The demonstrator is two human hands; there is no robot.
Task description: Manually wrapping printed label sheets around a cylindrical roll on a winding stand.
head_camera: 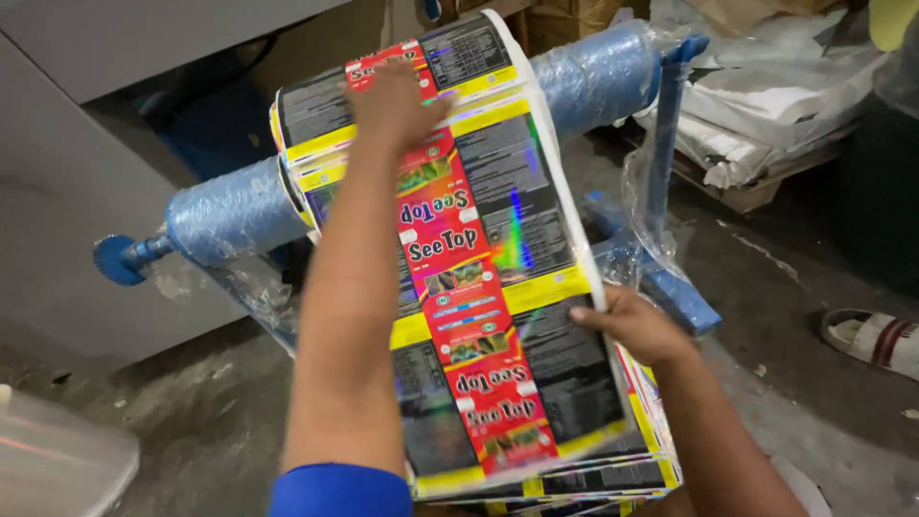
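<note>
Left hand [397, 101] is pressing flat, fingers released, on a glossy printed red-yellow-black film sheet [498, 316] — right hand [627, 321] is grasping its edge.

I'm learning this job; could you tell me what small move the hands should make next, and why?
Probably slide the left hand down the printed film to flatten it: that hand lies flat near the wrapped blue roller, while the right hand pinches the film's edge and the film bows between them.

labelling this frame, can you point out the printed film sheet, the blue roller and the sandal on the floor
printed film sheet [498, 316], head view, on the red middle band of the sheet
blue roller [230, 215], head view, on its plastic-wrapped left stretch
sandal [876, 337], head view, on its striped strap
</note>
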